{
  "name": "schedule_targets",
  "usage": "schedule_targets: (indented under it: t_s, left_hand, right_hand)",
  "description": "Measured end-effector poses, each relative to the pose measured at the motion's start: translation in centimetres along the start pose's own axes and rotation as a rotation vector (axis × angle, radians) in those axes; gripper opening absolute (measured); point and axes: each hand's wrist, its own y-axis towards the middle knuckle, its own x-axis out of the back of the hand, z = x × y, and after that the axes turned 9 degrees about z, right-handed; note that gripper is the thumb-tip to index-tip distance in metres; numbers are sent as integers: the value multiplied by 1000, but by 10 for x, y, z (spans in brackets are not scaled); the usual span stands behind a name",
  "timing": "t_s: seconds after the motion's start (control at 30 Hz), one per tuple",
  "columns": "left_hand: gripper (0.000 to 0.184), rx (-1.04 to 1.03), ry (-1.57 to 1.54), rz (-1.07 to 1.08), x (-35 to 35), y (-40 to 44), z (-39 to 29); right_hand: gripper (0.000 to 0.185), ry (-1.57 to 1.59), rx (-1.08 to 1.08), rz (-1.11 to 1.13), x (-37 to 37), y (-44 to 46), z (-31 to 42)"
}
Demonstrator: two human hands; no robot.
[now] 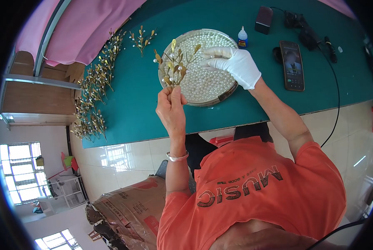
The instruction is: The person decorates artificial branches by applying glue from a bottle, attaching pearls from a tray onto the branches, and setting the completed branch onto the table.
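My bare left hand (pixel 172 109) pinches the stems of a gold leafy sprig (pixel 177 68) dotted with white pearl beads. The sprig stands upright over the left part of a round tray (pixel 163 81) filled with loose pearl beads (pixel 207 85). My right hand (pixel 236 66), in a white glove, hovers over the tray's right side. Its fingers point at the sprig and are apart, with a gap between the tips. I see nothing between them, though a single bead would be hard to make out. A small glue bottle (pixel 242 38) with a white nozzle stands just behind the glove.
Several gold sprigs (pixel 95 89) lie heaped along the left edge of the green table (pixel 128 104); one sprig (pixel 142 41) lies apart. A phone (pixel 292 66), a dark box (pixel 264 20) and cables (pixel 307 37) occupy the right. A wrapped carton (pixel 130 204) sits below, at left.
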Motion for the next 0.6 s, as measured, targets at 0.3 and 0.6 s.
schedule_targets:
  t_s: [0.3,0.6]
  left_hand:
    - [19,-61,44,7,-2,-1,0]
    - [18,-115,178,25,-10,-6,-1]
  right_hand:
    - [31,-29,-36,-47,-1,-2,-1]
    - [28,-627,266,-147,0,-4,-10]
